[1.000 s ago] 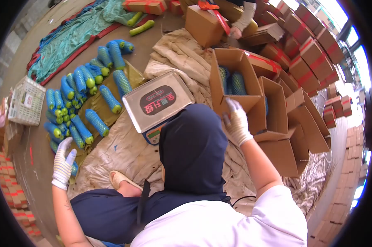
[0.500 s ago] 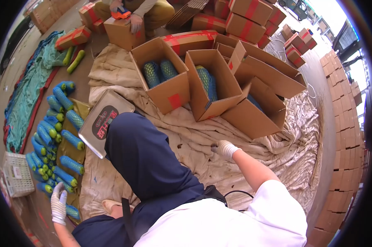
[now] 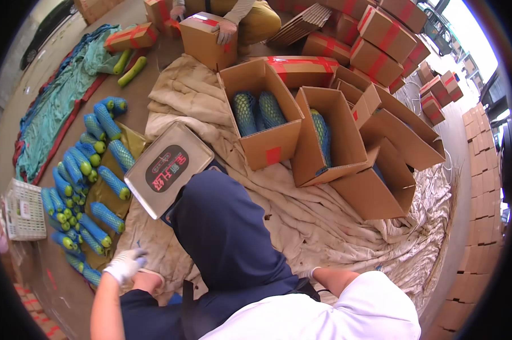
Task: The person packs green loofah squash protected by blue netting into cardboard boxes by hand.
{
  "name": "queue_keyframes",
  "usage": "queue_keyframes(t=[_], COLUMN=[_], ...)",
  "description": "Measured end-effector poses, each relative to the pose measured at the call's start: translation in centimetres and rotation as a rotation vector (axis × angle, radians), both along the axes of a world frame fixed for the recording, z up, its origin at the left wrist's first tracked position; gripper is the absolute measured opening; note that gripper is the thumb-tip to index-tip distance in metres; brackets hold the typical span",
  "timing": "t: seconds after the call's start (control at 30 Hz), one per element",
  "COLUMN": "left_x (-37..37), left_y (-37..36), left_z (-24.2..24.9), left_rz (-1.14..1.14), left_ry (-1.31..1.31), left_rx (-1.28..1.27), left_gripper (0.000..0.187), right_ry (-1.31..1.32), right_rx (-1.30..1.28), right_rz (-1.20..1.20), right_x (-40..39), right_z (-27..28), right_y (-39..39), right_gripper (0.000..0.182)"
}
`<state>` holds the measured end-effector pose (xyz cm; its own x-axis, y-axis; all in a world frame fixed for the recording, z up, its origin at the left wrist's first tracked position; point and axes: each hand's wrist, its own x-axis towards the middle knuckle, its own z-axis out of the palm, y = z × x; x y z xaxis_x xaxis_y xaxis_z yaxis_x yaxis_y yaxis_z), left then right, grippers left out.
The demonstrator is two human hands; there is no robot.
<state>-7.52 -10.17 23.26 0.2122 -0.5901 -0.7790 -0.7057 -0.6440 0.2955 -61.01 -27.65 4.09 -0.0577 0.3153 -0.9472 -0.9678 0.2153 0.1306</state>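
My left hand [image 3: 125, 265], in a white glove with bluish fingertips, hovers empty by my foot, fingers apart and slightly blurred. To its left, long green gourds [image 3: 107, 217] in blue net sleeves lie in a heap, apart from the hand. My right hand [image 3: 311, 273] is beside my waist, mostly hidden behind my forearm and clothes, so its fingers do not show. A metal-topped scale [image 3: 196, 164] with a dark, red-lettered label stands in front of my knee. Beyond it, an open carton [image 3: 270, 139] holds netted gourds, and a second open carton [image 3: 335, 153] has some too.
A wrinkled cream cloth [image 3: 301, 238] covers the ground. Another person's gloved hand [image 3: 226, 31] rests on a closed carton [image 3: 205, 42]. A white plastic basket [image 3: 26, 209] stands far left, near a green tarp [image 3: 57, 119]. Stacked cartons [image 3: 477, 209] line the right side.
My left hand has moved right, away from the gourds. My right hand has drawn back to my waist. The view has shifted, and the other person's orange tool is no longer visible.
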Motion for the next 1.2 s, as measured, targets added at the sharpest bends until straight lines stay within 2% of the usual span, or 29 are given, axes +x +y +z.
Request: queue_keyframes(t=[0.07,0.13,0.17,0.27,0.37,0.5,0.6,0.7,0.73,0.77,0.8,0.87,1.03,1.2], left_x=[-2.1,-5.9,-7.9,-11.5,-14.1,-14.0,-12.5,-9.2,-7.5,-5.3,-2.5,0.9,9.4,10.2], left_y=[0.2,-1.0,-3.1,-1.8,1.3,3.7,5.0,7.8,8.7,9.8,10.4,14.2,15.3,17.0], left_z=[-7.2,-12.8,-12.3,-17.5,-22.0,-23.4,-22.6,-19.6,-18.6,-17.4,-15.2,-15.2,-16.6,-18.9], left_rz=[0.018,0.121,0.011,0.246,0.288,0.337,0.364,0.368,0.317,0.098,0.282,0.281,0.04,-0.215], left_ry=[0.28,0.578,0.552,0.819,1.031,1.235,1.263,1.207,1.156,1.042,1.155,1.099,0.94,0.842], left_rx=[0.151,0.497,0.585,0.817,0.716,0.57,0.438,0.206,0.123,-0.004,0.226,0.3,0.484,0.503], left_gripper=[0.039,0.038,0.039,0.042,0.043,0.044,0.046,0.047,0.048,0.05,0.053,0.053,0.05,0.049], right_ry=[0.022,0.04,0.05,0.093,0.138,0.214,0.223,0.18,0.155,0.127,0.095,0.023,-0.173,-0.377], right_rx=[-0.039,-0.082,-0.112,-0.189,-0.282,-0.371,-0.44,-0.497,-0.52,-0.545,-0.565,-0.602,-0.633,-0.632], right_rz=[-0.034,-0.083,-0.107,-0.159,-0.194,-0.225,-0.288,-0.374,-0.418,-0.468,-0.523,-0.657,-1.089,-1.451], right_x=[0.8,2.4,3.3,6.2,9.5,13.7,17.1,20.5,21.7,22.8,23.9,26.3,32.7,36.4], right_z=[0.2,0.6,0.7,2.0,4.0,7.3,8.4,8.2,7.7,7.3,6.5,5.1,-0.3,-2.1], right_y=[0.7,1.7,2.3,4.2,5.9,7.2,7.3,6.9,6.7,6.5,6.5,6.5,8.6,12.8], right_gripper=[0.063,0.063,0.062,0.061,0.06,0.059,0.058,0.057,0.057,0.057,0.056,0.056,0.054,0.052])
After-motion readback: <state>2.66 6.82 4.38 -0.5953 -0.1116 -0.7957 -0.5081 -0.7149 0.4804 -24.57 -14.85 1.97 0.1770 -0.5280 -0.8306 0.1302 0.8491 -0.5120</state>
